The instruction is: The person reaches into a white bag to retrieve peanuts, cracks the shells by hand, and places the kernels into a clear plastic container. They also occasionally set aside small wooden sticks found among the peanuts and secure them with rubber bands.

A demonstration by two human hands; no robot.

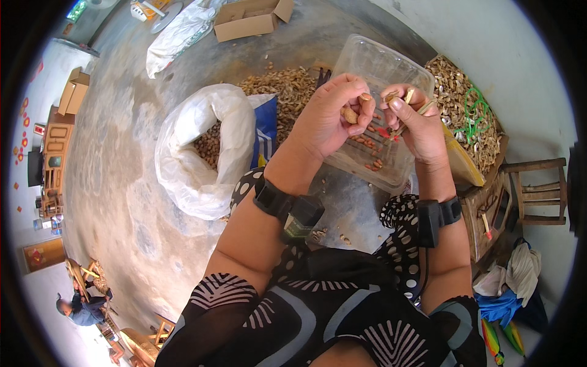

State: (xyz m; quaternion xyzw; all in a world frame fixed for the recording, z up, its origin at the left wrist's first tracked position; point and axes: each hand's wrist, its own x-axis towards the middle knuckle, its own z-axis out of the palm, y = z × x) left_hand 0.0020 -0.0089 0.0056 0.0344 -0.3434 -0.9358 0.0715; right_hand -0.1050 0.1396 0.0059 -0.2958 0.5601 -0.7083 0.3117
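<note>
Both hands are raised over a clear plastic bin [399, 176] that holds scattered reddish peanut kernels [367, 141]. My left hand [337, 110] holds an unshelled peanut [350, 115] against the palm and, at the fingertips, a piece of peanut with a reddish kernel showing [365, 97]. My right hand [410, 119] grips a pale split wooden or bamboo tool [426, 107] with red material at its lower end, and an opened peanut shell [391, 97] between thumb and fingers. The two hands are close together but apart.
At left stands a white sack [172, 183] of peanuts, beside a heap of peanuts or shells [289, 85] on the floor. A box of shells [463, 101] with green cord stands right, near a wooden chair [541, 188]. Another person [85, 312] sits far at lower left.
</note>
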